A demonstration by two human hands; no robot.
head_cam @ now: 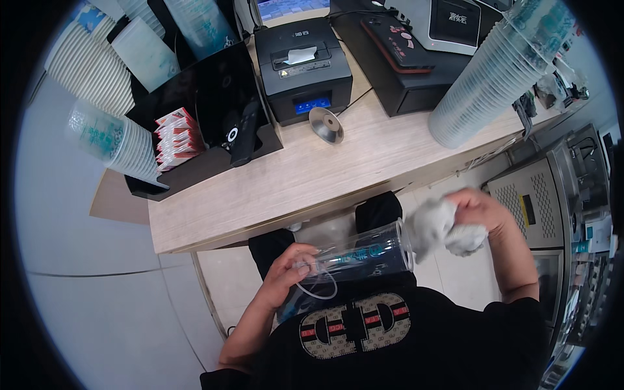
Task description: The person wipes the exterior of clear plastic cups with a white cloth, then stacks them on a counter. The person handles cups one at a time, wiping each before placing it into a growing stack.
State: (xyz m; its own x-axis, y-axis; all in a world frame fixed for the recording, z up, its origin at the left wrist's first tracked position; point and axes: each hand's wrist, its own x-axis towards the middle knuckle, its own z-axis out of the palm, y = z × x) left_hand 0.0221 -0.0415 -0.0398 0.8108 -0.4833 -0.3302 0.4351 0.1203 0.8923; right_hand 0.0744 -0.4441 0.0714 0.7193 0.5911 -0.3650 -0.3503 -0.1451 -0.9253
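Observation:
My left hand (287,275) grips the base end of a tall clear plastic cup (360,253) with green print. The cup lies sideways above my lap, its wide mouth facing right. Below my left fingers hangs a thin whitish loop (321,297); whether it belongs to the cup, I cannot tell. My right hand (480,212) clutches a crumpled white cloth (431,222), blurred, just off the cup's mouth. Part of another clear plastic item (291,303) with blue-green print shows under my left wrist.
The wooden counter (292,183) ahead carries a receipt printer (307,78), a small metal disc (326,126), a black organizer (195,168) with red-and-white packets (178,141), and a phone (397,44). Tall stacked plastic cups (487,83) lean at right. A steel appliance (526,200) stands right.

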